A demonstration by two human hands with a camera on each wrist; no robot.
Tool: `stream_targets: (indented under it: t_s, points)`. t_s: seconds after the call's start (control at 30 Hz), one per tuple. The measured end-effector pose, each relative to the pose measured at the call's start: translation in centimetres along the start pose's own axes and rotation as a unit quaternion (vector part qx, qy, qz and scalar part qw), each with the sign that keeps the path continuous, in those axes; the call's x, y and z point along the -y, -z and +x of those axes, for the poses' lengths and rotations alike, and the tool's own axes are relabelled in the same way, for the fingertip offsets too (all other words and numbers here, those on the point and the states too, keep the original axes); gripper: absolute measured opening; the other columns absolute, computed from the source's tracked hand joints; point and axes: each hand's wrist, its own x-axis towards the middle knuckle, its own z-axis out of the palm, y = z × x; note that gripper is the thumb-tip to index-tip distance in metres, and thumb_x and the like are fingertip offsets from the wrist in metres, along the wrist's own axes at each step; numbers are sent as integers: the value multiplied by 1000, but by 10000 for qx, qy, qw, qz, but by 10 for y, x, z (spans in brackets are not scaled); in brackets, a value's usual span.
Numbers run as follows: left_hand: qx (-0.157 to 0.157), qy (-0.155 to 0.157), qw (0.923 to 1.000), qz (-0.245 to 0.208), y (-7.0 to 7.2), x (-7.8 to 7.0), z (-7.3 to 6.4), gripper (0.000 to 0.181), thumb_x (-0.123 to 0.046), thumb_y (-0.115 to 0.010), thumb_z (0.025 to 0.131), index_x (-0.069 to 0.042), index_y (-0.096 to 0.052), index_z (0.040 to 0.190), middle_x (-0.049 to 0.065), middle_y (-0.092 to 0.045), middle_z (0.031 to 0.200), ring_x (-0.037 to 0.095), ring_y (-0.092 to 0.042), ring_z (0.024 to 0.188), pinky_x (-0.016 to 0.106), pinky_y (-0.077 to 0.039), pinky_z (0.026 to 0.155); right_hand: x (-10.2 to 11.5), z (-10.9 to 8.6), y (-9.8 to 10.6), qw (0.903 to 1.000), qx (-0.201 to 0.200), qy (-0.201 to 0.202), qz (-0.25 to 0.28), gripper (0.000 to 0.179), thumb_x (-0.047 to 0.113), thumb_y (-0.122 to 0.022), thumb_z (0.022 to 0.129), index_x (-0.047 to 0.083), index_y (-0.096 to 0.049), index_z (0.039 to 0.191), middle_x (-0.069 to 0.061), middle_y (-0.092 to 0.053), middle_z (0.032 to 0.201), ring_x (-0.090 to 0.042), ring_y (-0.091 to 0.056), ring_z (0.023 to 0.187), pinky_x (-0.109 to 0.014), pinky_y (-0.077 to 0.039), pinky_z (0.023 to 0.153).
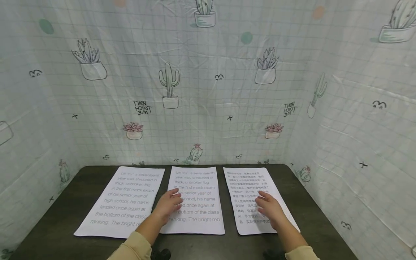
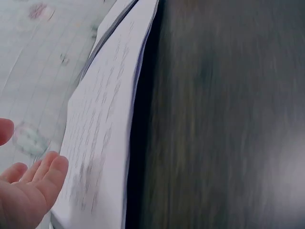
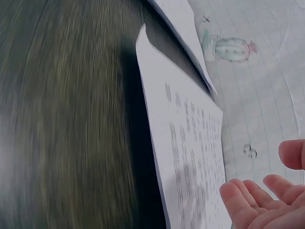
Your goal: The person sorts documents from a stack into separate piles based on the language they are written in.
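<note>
Three stacks of printed paper lie side by side. The left stack (image 1: 126, 196) and the middle stack (image 1: 201, 202) carry large English text; the right stack (image 1: 243, 202) carries Chinese characters. Over the left edge of the middle stack is my left hand (image 1: 167, 206), fingers loosely bent, holding nothing. My right hand (image 1: 271, 208) hovers above the right stack, also with nothing in it. In the left wrist view, relaxed fingers (image 2: 55, 179) show beside a paper stack (image 2: 102, 124). The right wrist view shows the thumb apart from the fingers (image 3: 233, 195), near the printed sheets (image 3: 178, 124).
The stacks lie on a dark wooden table (image 1: 48, 220). A pale cloth (image 1: 208, 119) with printed cacti hangs behind and along both sides. Two small dark objects, one of them a rounded black piece (image 1: 165, 254), sit at the near edge by the forearms.
</note>
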Motion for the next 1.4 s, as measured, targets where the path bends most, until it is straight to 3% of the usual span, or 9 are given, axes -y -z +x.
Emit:
stream_targets:
  t_s: [0.23,0.5,0.93,1.4]
  points:
    - [-161,69,9998,-112,33,2,-2,62,-3,-54,92,8,-30,147,33,-37,148,45,-42,135,49,-44,108,7,-1,-27,9998,173,70,88,54,13,-46,101,-8,-30,148,-37,-37,145,-49,-42,133,-51,-46,105]
    - [-212,100,9997,-94,53,12,-5,60,-1,-54,93,9,-30,147,34,-38,147,44,-43,135,49,-45,107,14,-3,-53,9990,282,159,297,52,9,-49,98,-10,-36,144,-38,-43,140,-47,-49,127,-50,-49,101]
    - [-275,362,9986,277,59,19,-12,59,-4,-54,93,13,-32,144,38,-42,142,44,-53,125,45,-52,99,11,-5,-81,9977,622,124,224,53,9,-51,94,-11,-40,141,-36,-48,135,-44,-55,123,-49,-53,96]
    - [-191,530,9966,602,59,20,-22,57,-3,-59,88,15,-40,138,36,-51,134,33,-66,106,41,-58,84,9,-12,-85,9949,961,-131,264,52,5,-52,94,-14,-39,140,-38,-45,134,-47,-57,118,-50,-56,88]
